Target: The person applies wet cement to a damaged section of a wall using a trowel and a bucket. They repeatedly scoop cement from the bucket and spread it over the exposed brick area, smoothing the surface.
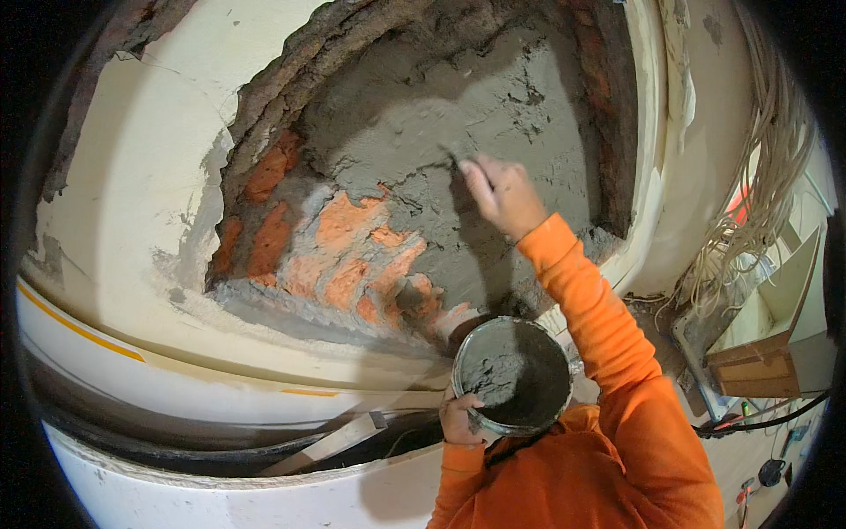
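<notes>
Left hand: grip closed on bucket edge, below the coat; mortar inside. Right hand: curled near the grey coat; cannot tell whether gripping a tool. Brick: bare, lower left of coat. Advisable: firm pressure, overlapping strokes toward brick; bucket close beneath, catching drops.

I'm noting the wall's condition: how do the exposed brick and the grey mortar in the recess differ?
The exposed brick is orange, the grey mortar grey. The brick shows as broken-up patches, whereas the mortar forms a largely continuous coat. The brick covers less area than the mortar. Both have uneven surfaces and lie within the recess.
</notes>
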A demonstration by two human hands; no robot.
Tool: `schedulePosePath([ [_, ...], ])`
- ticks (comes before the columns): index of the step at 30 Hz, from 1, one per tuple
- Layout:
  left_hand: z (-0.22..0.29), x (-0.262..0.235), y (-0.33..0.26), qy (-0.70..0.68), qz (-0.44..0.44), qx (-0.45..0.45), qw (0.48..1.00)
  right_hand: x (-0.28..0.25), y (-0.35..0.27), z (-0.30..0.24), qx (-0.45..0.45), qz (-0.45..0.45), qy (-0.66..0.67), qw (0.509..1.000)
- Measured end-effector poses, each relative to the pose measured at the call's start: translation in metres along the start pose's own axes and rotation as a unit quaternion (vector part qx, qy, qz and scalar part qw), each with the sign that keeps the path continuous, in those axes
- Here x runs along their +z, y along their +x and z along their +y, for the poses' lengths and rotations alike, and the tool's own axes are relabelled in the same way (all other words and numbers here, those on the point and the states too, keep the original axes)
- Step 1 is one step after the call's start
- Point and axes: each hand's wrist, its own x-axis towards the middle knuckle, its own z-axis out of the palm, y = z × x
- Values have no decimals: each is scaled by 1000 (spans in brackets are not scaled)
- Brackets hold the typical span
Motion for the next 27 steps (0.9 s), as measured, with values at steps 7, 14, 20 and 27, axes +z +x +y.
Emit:
schedulePosePath([
  [7, -6, -8, -3, 151, -34, 84, 984, -41, 16, 53, 53, 36, 21, 998],
  [14, -26, -31, -2, 397, -80, 266, 875, -66, 5, 53, 250, 33, 190, 949],
  [20, -18, -46, -2, 495, -136, 285, 809, -56, -6, 24, 124, -12, 125, 984],
  [27, -38, -3, -1, 263, 12, 229, 937, -16, -33, 15, -74, -90, -35, 993],
])
